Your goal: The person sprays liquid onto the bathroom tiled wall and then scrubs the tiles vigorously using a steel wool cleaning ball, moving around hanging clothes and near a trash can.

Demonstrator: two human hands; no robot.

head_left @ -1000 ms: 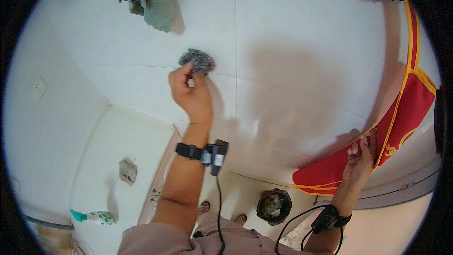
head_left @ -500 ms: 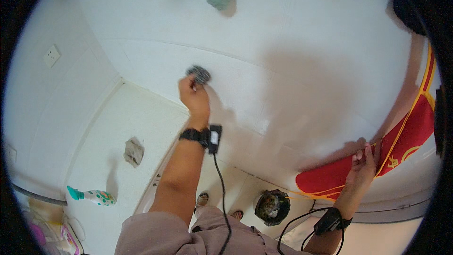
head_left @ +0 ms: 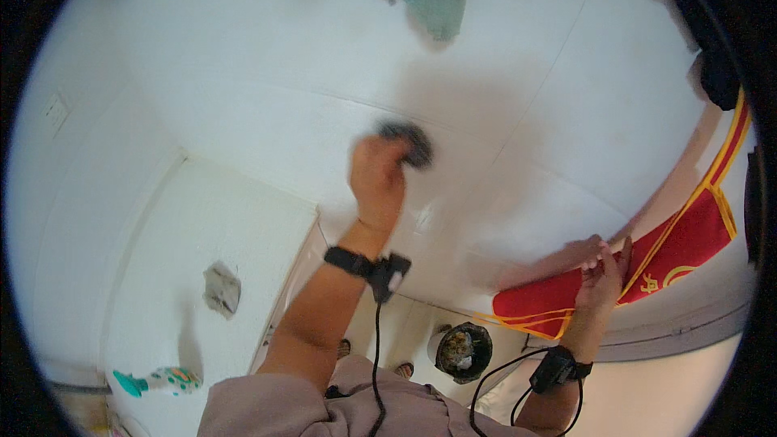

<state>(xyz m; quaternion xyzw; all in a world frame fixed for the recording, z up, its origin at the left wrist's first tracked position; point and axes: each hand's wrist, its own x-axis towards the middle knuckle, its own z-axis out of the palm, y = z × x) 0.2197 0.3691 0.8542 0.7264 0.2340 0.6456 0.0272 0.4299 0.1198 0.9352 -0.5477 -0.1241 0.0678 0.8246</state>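
Note:
My left hand point(head_left: 376, 170) is closed around a dark grey steel wool scrubber point(head_left: 409, 144) and presses it to the white wall point(head_left: 526, 170); both are slightly blurred. On the right, my right hand point(head_left: 600, 279) has its bent fingers at the edge of a red apron point(head_left: 534, 303) with yellow trim and cords. It appears to hold that edge close to the wall, though part of the grip is hidden.
A green cloth point(head_left: 437, 0) is on the wall above. At left, a grey rag point(head_left: 221, 290) and a spotted spray bottle point(head_left: 166, 381) with a green top lie on a white surface point(head_left: 243, 218). A black-lined bin point(head_left: 486, 352) holding waste stands by my feet.
My left hand has slid right and slightly down in view with the scrubber. The view has shifted a little; my right hand stays at the apron.

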